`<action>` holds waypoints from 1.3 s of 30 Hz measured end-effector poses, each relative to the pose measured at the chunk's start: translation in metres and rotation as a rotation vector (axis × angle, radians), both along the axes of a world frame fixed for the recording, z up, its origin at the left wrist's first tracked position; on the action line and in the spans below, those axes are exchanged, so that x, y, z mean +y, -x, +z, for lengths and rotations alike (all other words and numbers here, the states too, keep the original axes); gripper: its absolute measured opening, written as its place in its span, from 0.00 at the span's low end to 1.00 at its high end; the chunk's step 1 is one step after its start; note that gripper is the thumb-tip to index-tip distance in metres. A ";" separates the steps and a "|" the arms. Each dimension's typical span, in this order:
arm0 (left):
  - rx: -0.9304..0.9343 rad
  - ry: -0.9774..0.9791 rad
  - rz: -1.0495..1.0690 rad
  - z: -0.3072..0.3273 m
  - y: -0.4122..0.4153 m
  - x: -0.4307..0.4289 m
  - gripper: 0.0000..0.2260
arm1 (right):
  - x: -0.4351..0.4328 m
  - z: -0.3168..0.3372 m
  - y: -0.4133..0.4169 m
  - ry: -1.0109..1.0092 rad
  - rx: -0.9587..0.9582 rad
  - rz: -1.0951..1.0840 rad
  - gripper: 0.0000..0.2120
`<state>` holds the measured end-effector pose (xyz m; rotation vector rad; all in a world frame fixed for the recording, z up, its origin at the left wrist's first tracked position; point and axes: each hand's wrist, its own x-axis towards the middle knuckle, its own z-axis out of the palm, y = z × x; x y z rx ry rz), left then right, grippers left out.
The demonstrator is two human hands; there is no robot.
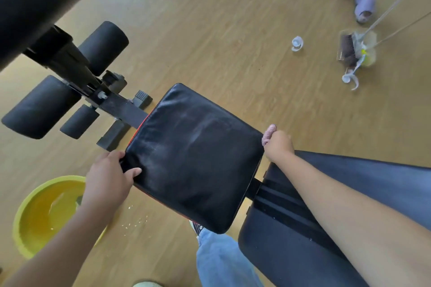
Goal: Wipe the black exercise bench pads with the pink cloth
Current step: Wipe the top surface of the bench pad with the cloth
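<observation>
Bench seat pad, black and roughly square, lies flat at the centre of the view, its corners pointing toward the upper left and lower right across a wooden floor. Its frame's long axis runs diagonally, from the foam rollers at upper left to the longer back pad at lower right. The person's left hand grips the seat pad's near left corner, thumb lying on top and fingers curled under the edge. The right hand is clenched around the pink cloth, bunched against the pad's right corner. A yellow basin holding water stands on the floor at lower left. At upper right, another person's feet in lilac slippers stand beside a broom and dustpan.
</observation>
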<state>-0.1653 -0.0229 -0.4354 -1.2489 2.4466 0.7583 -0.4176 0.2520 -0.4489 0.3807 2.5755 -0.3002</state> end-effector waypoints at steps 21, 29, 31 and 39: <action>0.252 -0.203 0.068 0.005 -0.038 0.004 0.27 | 0.012 0.031 -0.227 -0.130 -0.243 0.319 0.09; 0.345 -0.322 0.247 0.015 -0.178 0.027 0.24 | -0.061 0.054 -0.293 0.255 -0.303 0.651 0.07; 0.348 -0.328 0.299 0.022 -0.222 0.031 0.23 | -0.096 0.067 -0.318 0.445 -0.224 0.807 0.05; 0.309 -0.218 0.595 0.040 -0.410 0.033 0.21 | -0.211 0.075 -0.443 0.764 -0.193 1.312 0.14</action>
